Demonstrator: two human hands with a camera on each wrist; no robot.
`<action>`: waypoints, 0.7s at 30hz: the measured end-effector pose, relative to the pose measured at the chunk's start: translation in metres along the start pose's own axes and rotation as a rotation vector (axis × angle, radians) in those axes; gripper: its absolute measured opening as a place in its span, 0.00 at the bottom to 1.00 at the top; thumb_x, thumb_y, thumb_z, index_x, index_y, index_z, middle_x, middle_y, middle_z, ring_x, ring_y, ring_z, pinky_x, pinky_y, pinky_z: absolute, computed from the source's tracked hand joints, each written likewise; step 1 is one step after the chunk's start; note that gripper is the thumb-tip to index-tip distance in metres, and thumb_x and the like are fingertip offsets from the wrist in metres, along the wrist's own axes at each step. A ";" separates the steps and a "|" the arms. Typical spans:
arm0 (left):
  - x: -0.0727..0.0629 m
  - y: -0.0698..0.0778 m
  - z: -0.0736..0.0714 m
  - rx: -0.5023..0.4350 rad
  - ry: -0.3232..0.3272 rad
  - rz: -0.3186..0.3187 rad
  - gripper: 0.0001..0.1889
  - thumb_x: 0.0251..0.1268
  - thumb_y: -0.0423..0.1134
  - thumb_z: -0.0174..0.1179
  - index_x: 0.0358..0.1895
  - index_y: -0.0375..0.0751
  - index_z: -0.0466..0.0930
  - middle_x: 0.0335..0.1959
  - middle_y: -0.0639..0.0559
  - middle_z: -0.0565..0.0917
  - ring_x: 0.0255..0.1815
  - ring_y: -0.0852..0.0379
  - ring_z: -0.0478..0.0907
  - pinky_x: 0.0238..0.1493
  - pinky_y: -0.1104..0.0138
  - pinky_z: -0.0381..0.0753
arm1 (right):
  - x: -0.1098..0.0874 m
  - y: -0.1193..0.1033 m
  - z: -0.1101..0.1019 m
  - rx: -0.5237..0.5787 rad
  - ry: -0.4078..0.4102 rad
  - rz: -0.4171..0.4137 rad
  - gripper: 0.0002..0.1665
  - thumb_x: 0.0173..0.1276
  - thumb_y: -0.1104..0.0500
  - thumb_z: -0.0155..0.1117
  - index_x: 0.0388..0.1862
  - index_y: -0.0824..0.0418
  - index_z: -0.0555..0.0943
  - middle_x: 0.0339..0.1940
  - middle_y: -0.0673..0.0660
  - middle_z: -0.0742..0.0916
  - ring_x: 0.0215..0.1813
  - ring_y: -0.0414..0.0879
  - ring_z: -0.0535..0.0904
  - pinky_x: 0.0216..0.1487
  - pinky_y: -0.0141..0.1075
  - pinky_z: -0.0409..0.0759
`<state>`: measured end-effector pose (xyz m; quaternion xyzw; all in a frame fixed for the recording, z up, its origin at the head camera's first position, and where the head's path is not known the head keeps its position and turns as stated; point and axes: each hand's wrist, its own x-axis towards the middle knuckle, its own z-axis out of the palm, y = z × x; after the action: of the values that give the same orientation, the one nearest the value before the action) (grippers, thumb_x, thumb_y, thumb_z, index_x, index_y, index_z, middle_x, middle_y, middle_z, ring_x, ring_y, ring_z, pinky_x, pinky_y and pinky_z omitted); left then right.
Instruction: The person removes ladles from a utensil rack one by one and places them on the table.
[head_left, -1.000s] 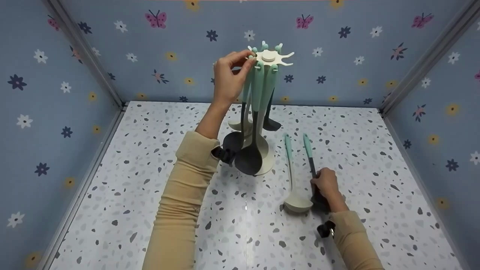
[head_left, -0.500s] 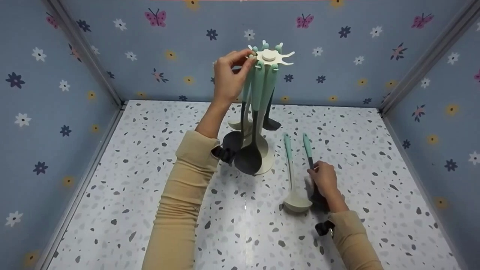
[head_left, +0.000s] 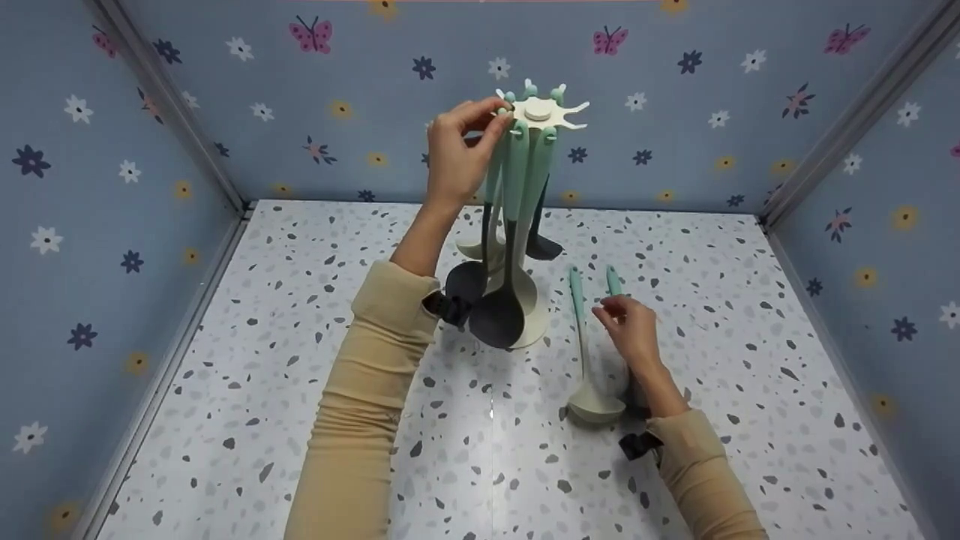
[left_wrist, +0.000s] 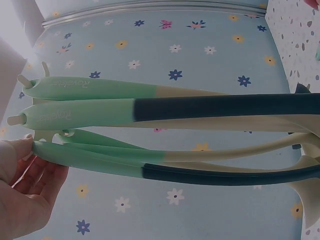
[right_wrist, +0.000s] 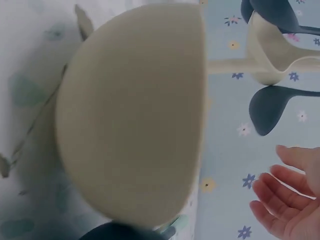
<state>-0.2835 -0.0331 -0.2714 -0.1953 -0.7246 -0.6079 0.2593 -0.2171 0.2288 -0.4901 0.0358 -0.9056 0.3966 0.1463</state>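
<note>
My left hand [head_left: 459, 154] is up at the top of the cream utensil rack [head_left: 538, 112]. Its thumb and fingers pinch the hook end of a green-handled utensil with a dark round head [left_wrist: 95, 157]. My right hand [head_left: 632, 330] hovers at the right, fingers loosely bent and holding nothing. Just left of it, a cream ladle [head_left: 596, 405] with a green handle lies on the table; its bowl fills much of the right wrist view. Beneath the right hand lies a dark utensil with a green handle [head_left: 613, 280], mostly hidden by the hand and wrist.
Several more green-handled utensils hang from the rack, among them a large dark round-headed one [head_left: 496, 319] in front and a dark one [head_left: 544, 247] behind. The speckled table [head_left: 300, 420] is bounded by blue flowered panels [head_left: 420, 45] at the back and sides.
My right hand has let go of the dark utensil's shaft and moved up and left, toward the handles of the two utensils on the table. My left hand has stayed in place.
</note>
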 end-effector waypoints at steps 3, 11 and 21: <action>0.000 0.001 0.000 -0.005 0.002 -0.018 0.10 0.59 0.33 0.57 0.39 0.30 0.80 0.34 0.43 0.80 0.35 0.56 0.77 0.36 0.70 0.78 | 0.005 -0.009 0.002 0.057 0.029 -0.043 0.09 0.58 0.61 0.63 0.34 0.67 0.81 0.31 0.59 0.84 0.33 0.49 0.78 0.37 0.43 0.76; 0.000 -0.002 0.000 -0.012 0.012 0.007 0.09 0.58 0.35 0.58 0.39 0.34 0.81 0.32 0.48 0.80 0.33 0.61 0.77 0.35 0.72 0.77 | 0.019 -0.034 0.008 0.221 0.096 -0.198 0.10 0.57 0.62 0.64 0.37 0.66 0.81 0.34 0.58 0.84 0.35 0.47 0.79 0.38 0.41 0.77; 0.001 -0.002 0.000 -0.008 0.010 -0.015 0.09 0.57 0.35 0.59 0.39 0.34 0.82 0.33 0.48 0.81 0.34 0.61 0.77 0.36 0.72 0.77 | 0.023 -0.093 0.003 0.321 0.110 -0.396 0.10 0.54 0.72 0.63 0.36 0.73 0.78 0.32 0.67 0.82 0.34 0.55 0.79 0.36 0.48 0.77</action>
<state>-0.2850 -0.0331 -0.2724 -0.1876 -0.7223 -0.6138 0.2577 -0.2233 0.1640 -0.4197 0.2135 -0.7971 0.5001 0.2624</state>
